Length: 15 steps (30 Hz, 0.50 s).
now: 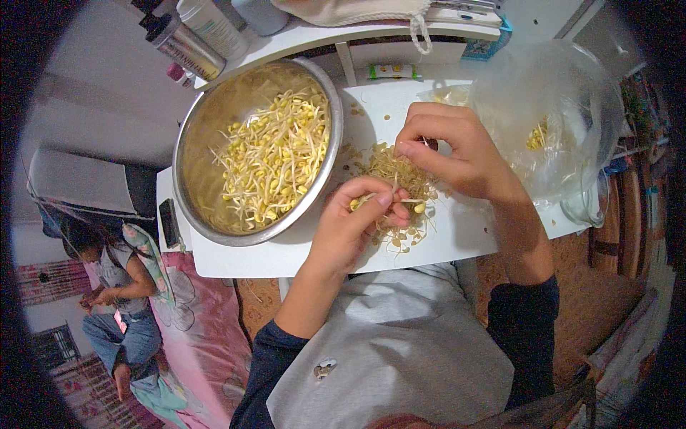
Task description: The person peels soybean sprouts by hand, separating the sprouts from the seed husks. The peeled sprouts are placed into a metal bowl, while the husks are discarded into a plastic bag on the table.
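My left hand (pixel 365 214) is closed on a few soybean sprouts (pixel 419 207), whose yellow heads stick out on both sides of the fingers. Above and to its right, my right hand (pixel 445 147) has its thumb and forefinger pinched together; whether a bit of sprout is between them cannot be told. Beneath both hands a heap of thin root ends and husks (pixel 404 236) lies on the white table (pixel 241 263). To the left stands a large steel bowl (pixel 336 110) holding many soybean sprouts (pixel 268 161) with yellow heads.
A clear plastic bag (pixel 568 123) with some sprouts lies at the right, by a glass container (pixel 589 206). A phone (pixel 170 222) rests at the table's left end. Bottles (pixel 187 48) and a cloth bag (pixel 353 10) occupy the shelf behind. Another person (pixel 120 289) sits at the far left.
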Each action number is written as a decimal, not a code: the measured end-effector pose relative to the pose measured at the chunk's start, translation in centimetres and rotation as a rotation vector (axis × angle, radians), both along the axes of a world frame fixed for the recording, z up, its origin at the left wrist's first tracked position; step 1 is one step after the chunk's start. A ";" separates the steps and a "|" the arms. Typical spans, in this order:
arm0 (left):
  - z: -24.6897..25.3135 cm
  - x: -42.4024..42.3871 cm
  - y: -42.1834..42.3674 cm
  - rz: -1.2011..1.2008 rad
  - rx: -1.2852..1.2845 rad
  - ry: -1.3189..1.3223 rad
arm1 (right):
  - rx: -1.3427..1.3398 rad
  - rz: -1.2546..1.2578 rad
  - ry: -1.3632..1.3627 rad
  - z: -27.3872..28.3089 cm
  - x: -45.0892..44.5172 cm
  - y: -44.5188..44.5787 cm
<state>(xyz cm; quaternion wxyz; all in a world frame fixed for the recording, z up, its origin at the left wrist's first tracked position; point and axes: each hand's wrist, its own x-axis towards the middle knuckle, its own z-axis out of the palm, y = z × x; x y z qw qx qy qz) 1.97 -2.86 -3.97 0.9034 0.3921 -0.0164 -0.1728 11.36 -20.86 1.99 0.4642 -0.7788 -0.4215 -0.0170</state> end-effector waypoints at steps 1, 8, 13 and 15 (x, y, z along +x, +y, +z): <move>0.0 0.0 0.0 0.006 -0.003 -0.004 | 0.012 0.012 -0.030 -0.1 0.1 -0.1; 0.2 0.0 0.1 0.019 -0.061 -0.009 | 0.054 -0.005 -0.095 -0.7 0.3 0.3; 0.0 -0.1 -0.1 0.023 -0.072 -0.015 | 0.025 -0.006 -0.068 -0.7 0.2 0.2; 0.0 -0.1 0.0 0.022 -0.077 -0.013 | 0.027 0.007 -0.069 -0.8 0.3 0.1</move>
